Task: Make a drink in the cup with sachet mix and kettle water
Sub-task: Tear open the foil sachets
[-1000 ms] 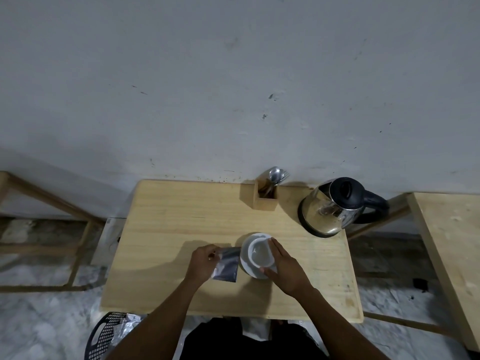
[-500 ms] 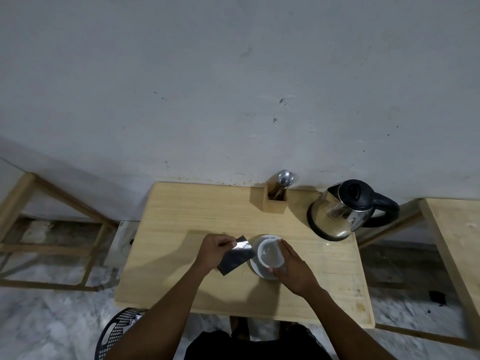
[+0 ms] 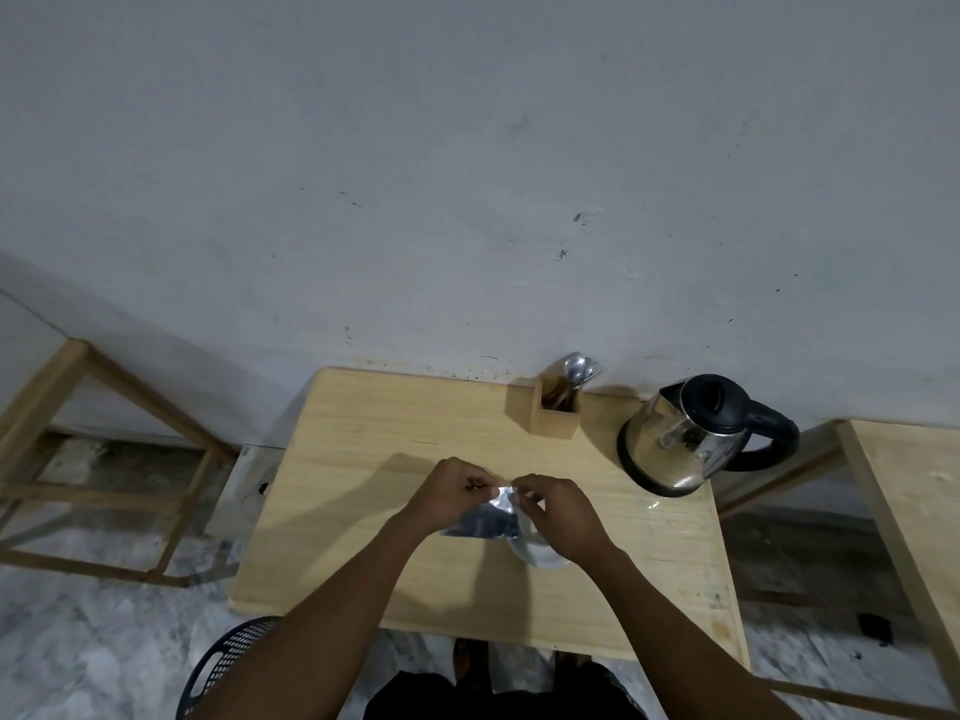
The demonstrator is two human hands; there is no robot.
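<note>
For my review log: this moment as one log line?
step: opening sachet | left hand: pinching sachet top | right hand: pinching sachet top | kettle: untouched

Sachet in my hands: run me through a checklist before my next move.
1. Grip: left hand and right hand both pinch the sachet at its top edge: ok.
2. Tear started on the sachet: cannot tell.
3. Position of the cup, on the table under the right hand: ok.
4. Inside of the cup empty: cannot tell, the hand covers it.
5. State of the kettle: upright, lid shut, apart from the hands: ok.
6. Stirring: spoons in the wooden holder: ok.
</note>
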